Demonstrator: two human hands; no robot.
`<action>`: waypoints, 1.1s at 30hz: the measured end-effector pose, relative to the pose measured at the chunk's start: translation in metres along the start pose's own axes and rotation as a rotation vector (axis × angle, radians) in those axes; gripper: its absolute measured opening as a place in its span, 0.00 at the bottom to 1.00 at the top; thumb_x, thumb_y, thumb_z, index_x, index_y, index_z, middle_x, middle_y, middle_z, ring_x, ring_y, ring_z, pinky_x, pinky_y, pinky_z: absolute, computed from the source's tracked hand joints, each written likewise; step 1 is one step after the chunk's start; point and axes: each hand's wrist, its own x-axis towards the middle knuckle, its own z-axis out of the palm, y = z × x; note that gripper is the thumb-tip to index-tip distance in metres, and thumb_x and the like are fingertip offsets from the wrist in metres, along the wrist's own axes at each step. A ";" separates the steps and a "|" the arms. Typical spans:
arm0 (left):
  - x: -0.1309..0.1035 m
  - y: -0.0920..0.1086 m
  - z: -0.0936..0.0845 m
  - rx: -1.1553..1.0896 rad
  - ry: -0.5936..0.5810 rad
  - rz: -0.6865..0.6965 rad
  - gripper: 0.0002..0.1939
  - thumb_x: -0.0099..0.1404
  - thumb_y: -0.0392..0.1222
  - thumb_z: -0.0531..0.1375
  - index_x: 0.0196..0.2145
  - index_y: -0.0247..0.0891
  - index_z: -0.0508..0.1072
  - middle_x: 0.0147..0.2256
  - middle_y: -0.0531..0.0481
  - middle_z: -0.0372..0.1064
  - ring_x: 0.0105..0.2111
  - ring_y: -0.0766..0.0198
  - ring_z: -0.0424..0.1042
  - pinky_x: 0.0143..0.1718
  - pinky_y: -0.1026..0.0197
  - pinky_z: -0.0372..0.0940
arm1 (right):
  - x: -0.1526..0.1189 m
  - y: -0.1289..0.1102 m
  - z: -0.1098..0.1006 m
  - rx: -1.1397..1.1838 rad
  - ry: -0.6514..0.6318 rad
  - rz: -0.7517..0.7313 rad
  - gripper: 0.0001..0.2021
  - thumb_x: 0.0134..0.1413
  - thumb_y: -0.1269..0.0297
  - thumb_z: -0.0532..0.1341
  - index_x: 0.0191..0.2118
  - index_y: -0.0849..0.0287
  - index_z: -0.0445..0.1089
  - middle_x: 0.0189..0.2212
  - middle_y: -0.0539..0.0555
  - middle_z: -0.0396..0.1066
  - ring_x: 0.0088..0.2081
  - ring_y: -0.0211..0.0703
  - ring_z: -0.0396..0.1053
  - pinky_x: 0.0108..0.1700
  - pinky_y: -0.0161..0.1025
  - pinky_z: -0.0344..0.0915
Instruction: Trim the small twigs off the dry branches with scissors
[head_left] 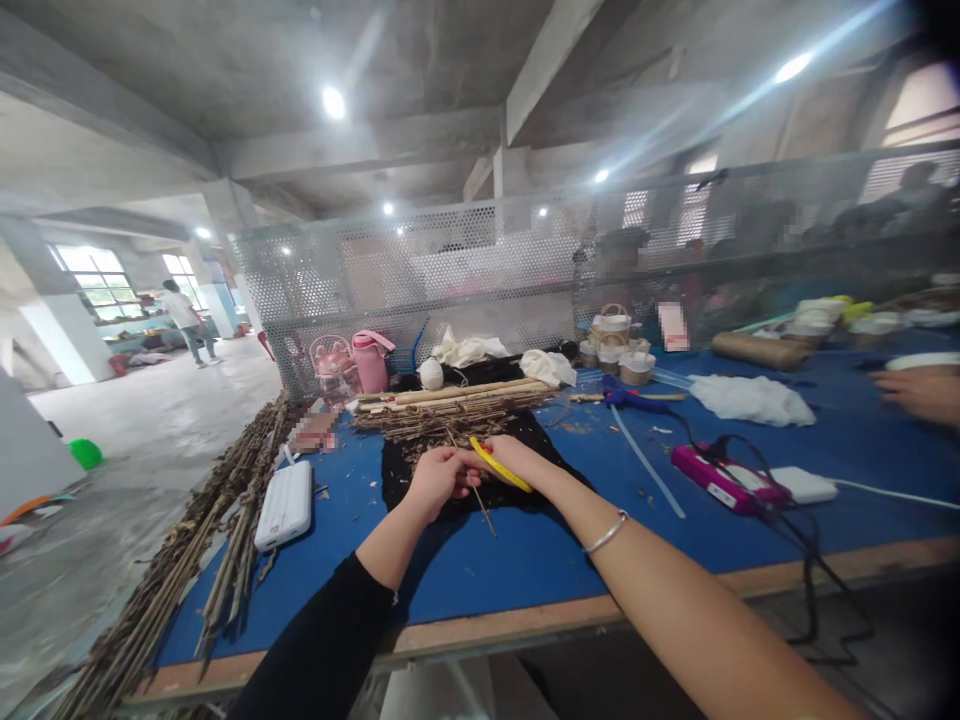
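My left hand is closed round a thin brown twig, whose lower end points down toward the table. Close against it, my right hand holds yellow-handled scissors; the blades are hidden by the fingers. Both hands are over a black cloth strewn with small bits of twig. Just beyond them lies a pile of thin twigs, with thicker pale sticks behind it.
A white power bank and long bundled twigs lie left. A glue gun, a purple box and white fluff lie right on the blue table. Another person's hand is at far right.
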 end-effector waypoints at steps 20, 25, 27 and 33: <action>-0.002 0.003 0.003 -0.043 -0.015 -0.044 0.06 0.57 0.36 0.54 0.31 0.32 0.70 0.25 0.49 0.68 0.20 0.72 0.69 0.17 0.73 0.58 | -0.001 0.008 -0.005 0.001 -0.022 -0.053 0.29 0.41 0.36 0.52 0.19 0.62 0.67 0.14 0.49 0.60 0.19 0.33 0.54 0.21 0.31 0.50; -0.001 0.002 0.002 -0.034 -0.014 -0.028 0.07 0.57 0.38 0.55 0.30 0.32 0.71 0.26 0.48 0.68 0.21 0.72 0.69 0.17 0.72 0.58 | -0.002 0.007 -0.009 -0.014 -0.013 -0.020 0.29 0.39 0.36 0.54 0.21 0.63 0.69 0.16 0.50 0.64 0.20 0.35 0.58 0.22 0.31 0.51; 0.000 0.001 0.001 -0.039 0.001 -0.013 0.07 0.57 0.39 0.55 0.29 0.33 0.70 0.26 0.48 0.68 0.21 0.71 0.69 0.18 0.72 0.59 | -0.004 0.004 -0.012 -0.006 -0.009 -0.010 0.28 0.38 0.36 0.55 0.22 0.62 0.70 0.17 0.51 0.66 0.21 0.37 0.61 0.23 0.31 0.52; 0.001 0.001 0.001 -0.074 -0.013 0.021 0.08 0.55 0.41 0.57 0.32 0.34 0.69 0.24 0.49 0.68 0.21 0.70 0.69 0.18 0.72 0.59 | -0.013 -0.005 -0.015 0.036 -0.027 -0.040 0.27 0.41 0.37 0.55 0.28 0.61 0.71 0.23 0.52 0.70 0.24 0.38 0.64 0.25 0.31 0.55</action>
